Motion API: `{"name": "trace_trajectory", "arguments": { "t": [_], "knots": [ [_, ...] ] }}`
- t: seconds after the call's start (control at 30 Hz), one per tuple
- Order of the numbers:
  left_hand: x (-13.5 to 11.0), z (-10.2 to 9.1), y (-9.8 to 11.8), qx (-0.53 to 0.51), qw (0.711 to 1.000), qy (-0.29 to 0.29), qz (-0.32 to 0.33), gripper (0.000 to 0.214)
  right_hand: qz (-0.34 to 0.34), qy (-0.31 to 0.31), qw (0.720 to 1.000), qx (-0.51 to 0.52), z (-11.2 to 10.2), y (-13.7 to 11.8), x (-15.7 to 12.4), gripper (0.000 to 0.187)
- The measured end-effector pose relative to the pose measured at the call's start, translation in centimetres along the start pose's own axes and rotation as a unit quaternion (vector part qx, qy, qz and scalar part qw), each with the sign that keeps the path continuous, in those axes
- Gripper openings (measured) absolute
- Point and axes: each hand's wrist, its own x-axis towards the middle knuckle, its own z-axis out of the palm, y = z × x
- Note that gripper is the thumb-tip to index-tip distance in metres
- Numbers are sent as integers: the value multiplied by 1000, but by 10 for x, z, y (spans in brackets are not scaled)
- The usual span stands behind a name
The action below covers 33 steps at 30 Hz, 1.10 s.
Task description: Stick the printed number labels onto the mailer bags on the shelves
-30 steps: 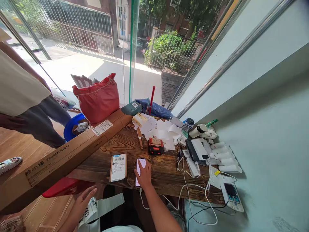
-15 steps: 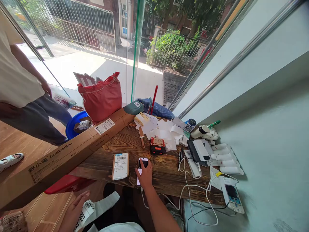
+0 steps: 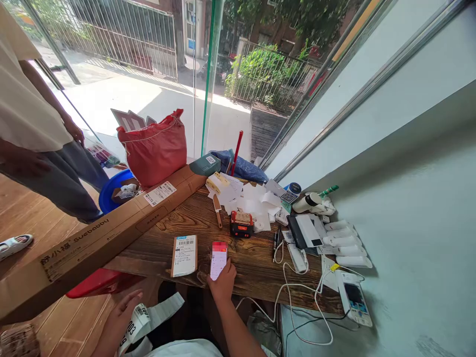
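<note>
My right hand [image 3: 223, 283] is closed around the lower end of a smartphone [image 3: 219, 258], which lies at the front edge of the wooden table [image 3: 148, 248]. The phone's screen is lit red at the top and white below. Down at the left, off the table, my left hand [image 3: 121, 310] holds a strip of white number labels [image 3: 163, 310] with printed barcodes; the strip trails to the right over my lap. Left of the phone lies a small parcel [image 3: 185, 256] with a shipping label. Behind the phone stand a red and black battery pack [image 3: 241, 224] and a knife [image 3: 217, 210] with a brown handle.
A long cardboard box [image 3: 96, 228] slants across the table's left side, with a red bag [image 3: 154, 148] behind it. Loose papers [image 3: 256, 201], white paper rolls [image 3: 345, 243], a white cable [image 3: 293, 287] and a handheld device [image 3: 355, 297] lie rightward. Another person [image 3: 33, 99] stands at left.
My right hand has gone from touching the screen to gripping the phone's lower end. The screen has changed to red and white. My left hand still holds the labels.
</note>
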Motion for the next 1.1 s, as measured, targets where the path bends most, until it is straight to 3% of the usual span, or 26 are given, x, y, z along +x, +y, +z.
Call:
{"name": "trace_trajectory", "arguments": {
  "t": [0.1, 0.17, 0.27, 0.33, 0.4, 0.5, 0.53, 0.57, 0.63, 0.7, 0.77, 0.83, 1.1],
  "knots": [
    [-1, 12, 19, -52, 996, -63, -31, 51, 23, -46, 998, 39, -8, -8, 11, 94],
    [-2, 23, 31, -64, 995, -77, -1, 52, 14, -113, 989, 90, -20, -7, 17, 87],
    [-6, 39, 47, -30, 994, -83, 59, 55, -17, -229, 954, 193, -45, 0, 15, 74],
    [-10, 49, 56, 44, 991, -104, 74, 53, -33, -292, 920, 258, -64, 3, 6, 79],
    [-15, 56, 62, 119, 982, -121, 77, 44, -18, -370, 857, 359, -81, 0, -7, 89],
    [-23, 59, 69, 167, 975, -119, 79, 36, 56, -471, 710, 521, -95, -16, -24, 88],
    [-26, 59, 72, 163, 975, -124, 85, 37, 82, -479, 678, 551, -95, -23, -28, 84],
    [-30, 58, 76, 146, 974, -140, 98, 39, 103, -473, 669, 564, -94, -29, -31, 77],
    [-38, 57, 86, 74, 966, -206, 139, 45, 138, -435, 685, 568, -86, -41, -34, 63],
    [-47, 56, 96, -23, 942, -286, 173, 49, 157, -390, 717, 556, -76, -48, -34, 52],
    [-53, 56, 105, -84, 925, -328, 175, 52, 157, -360, 743, 542, -69, -53, -34, 48],
    [-56, 57, 110, -102, 923, -333, 164, 53, 153, -352, 753, 535, -65, -56, -33, 45],
    [-54, 60, 107, -117, 922, -339, 145, 59, 138, -391, 746, 521, -80, -63, -36, 43]
  ]
}}
